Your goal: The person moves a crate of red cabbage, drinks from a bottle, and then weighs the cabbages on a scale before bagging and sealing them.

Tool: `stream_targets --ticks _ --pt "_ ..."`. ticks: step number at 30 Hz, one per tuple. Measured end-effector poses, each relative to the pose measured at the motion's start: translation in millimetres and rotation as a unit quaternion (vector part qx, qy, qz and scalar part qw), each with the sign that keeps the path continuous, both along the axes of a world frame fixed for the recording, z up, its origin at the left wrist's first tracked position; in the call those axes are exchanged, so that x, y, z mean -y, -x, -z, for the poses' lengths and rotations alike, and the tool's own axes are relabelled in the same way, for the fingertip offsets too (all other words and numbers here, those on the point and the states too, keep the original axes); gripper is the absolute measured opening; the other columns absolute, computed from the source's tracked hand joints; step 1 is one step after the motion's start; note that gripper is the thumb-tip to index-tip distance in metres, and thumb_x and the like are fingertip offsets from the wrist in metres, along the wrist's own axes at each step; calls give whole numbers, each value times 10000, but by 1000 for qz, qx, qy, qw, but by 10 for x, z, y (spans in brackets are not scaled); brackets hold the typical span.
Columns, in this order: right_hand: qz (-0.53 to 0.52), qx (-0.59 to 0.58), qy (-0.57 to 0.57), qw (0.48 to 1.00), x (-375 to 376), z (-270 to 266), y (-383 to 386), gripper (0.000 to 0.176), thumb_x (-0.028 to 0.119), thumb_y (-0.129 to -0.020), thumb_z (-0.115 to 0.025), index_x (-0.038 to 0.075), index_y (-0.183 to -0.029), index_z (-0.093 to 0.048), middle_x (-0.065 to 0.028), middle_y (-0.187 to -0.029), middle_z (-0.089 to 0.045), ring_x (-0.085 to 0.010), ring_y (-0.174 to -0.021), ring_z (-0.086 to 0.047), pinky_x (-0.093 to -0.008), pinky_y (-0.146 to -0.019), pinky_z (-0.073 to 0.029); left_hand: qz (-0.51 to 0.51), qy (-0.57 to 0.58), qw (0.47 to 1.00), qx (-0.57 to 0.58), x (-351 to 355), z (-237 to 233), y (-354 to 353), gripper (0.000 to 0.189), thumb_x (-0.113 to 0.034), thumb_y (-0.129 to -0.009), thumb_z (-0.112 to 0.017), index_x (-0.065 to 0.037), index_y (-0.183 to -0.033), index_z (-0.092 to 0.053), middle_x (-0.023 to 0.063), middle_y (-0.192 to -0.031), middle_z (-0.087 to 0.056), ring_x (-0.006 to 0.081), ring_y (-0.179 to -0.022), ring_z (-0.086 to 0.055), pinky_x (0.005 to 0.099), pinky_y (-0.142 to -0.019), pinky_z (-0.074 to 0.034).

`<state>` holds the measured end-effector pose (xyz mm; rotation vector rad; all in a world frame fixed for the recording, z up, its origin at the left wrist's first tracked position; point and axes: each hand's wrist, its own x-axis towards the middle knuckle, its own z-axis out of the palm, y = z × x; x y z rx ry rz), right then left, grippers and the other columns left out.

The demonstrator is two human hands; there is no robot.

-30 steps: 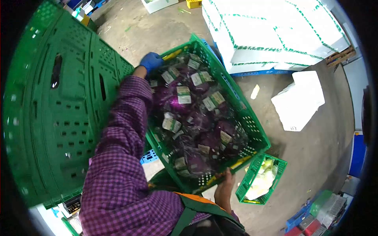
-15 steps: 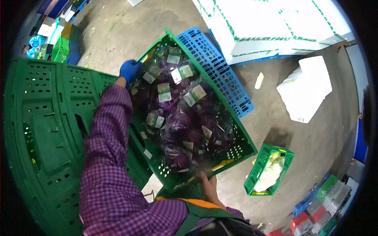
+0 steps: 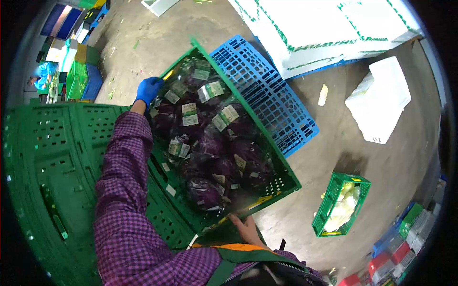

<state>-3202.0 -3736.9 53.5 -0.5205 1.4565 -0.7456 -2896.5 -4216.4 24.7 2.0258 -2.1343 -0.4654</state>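
A green plastic crate (image 3: pixel 253 114) is held tilted in front of me, full of plastic-wrapped red cabbages (image 3: pixel 210 144) with paper labels. My left hand (image 3: pixel 149 90), in a blue glove, is closed around the crate's far left rim. At the near edge, close to my body, my bare right hand (image 3: pixel 245 229) grips the rim, its fingertips partly hidden. The crate's left side overlaps a stack of large green crates (image 3: pixel 71 157) beside my left arm. Beyond its right side a blue pallet (image 3: pixel 281 105) lies on the floor.
White foam boxes (image 3: pixel 324 33) with green print stand at the top right. On the floor to the right are a white foam piece (image 3: pixel 381 102) and a small green crate (image 3: pixel 363 200) holding pale leaves. A person in blue (image 3: pixel 46 74) is far off at the upper left.
The cabbage crate and both hands have shifted slightly left in view, over the green crates. My view has turned a little, so the floor items appear farther right. Both hands keep their grip.
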Motion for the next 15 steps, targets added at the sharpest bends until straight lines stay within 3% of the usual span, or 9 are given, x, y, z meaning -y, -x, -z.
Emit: stream_targets --ticks 1,2,4,7,10,11,12,13,15 --pt "-1 -7 -27 1000 61 79 24 348 235 -881 -626 2 -1120 -526 -105 -1084 -584 -177 -1008 -540 -299 -863 -427 -55 65 995 46 129 187 -6 339 -406 -885 -546 -147 -1071 -662 186 -977 -657 366 -910 -627 440 -783 -486" --pt "-2 -14 -54 998 109 166 38 333 225 -887 -615 -2 -1113 -524 -106 -1071 -585 -174 -1010 -539 -300 -864 -427 -48 63 996 50 329 325 -70 339 -406 -885 -546 -147 -1071 -662 186 -977 -657 366 -910 -627 440 -783 -486" --pt "-14 24 -80 996 199 302 175 311 204 -890 -607 -5 -1103 -522 -109 -1058 -583 -176 -1010 -540 -304 -866 -428 -89 167 968 164 684 634 -192 322 -411 -860 -570 -195 -1094 -621 123 -1007 -651 352 -937 -610 461 -793 -463" --pt "-14 47 -81 996 260 535 149 269 165 -892 -594 -12 -1082 -522 -118 -1042 -581 -182 -1014 -539 -312 -873 -429 9 196 976 96 1073 793 -407 290 -368 -885 -548 -196 -1114 -598 118 -1108 -605 348 -1024 -561 463 -838 -435" --pt "-35 36 -55 997 428 457 339 233 124 -894 -573 -24 -1069 -530 -139 -1043 -580 -206 -1019 -542 -331 -883 -428 7 217 969 120 1030 858 -211 305 -333 -886 -554 -176 -1145 -589 119 -1135 -601 349 -1050 -554 449 -873 -435" --pt "-64 5 -59 996 407 426 401 245 121 -892 -568 -27 -1083 -532 -141 -1033 -579 -218 -995 -544 -344 -881 -428 8 221 969 111 1021 964 -144 301 -310 -886 -553 -168 -1148 -593 131 -1137 -603 354 -1037 -559 444 -875 -440" --pt "-35 -23 -25 999 209 673 416 310 185 -864 -569 2 -1114 -560 -205 -1037 -610 -335 -970 -582 -389 -867 -437 28 210 972 99 1087 1065 -172 292 -288 -886 -551 -150 -1138 -599 153 -1097 -612 359 -1004 -572 443 -851 -448" --pt "-26 -8 -4 1000 261 682 605 297 190 -871 -558 -11 -1090 -559 -211 -1031 -604 -336 -977 -579 -396 -869 -438 -8 199 973 116 944 1029 47 284 -271 -884 -550 -130 -1125 -606 171 -1055 -618 358 -971 -584 443 -823 -454" --pt "-30 39 37 998 9 1001 855 288 195 -872 -575 -18 -1065 -553 -200 -1030 -589 -332 -955 -574 -399 -862 -438 28 189 976 105 616 1004 391 361 -332 -902 -533 -84 -1162 -567 172 -1042 -616 355 -961 -582 444 -816 -450"
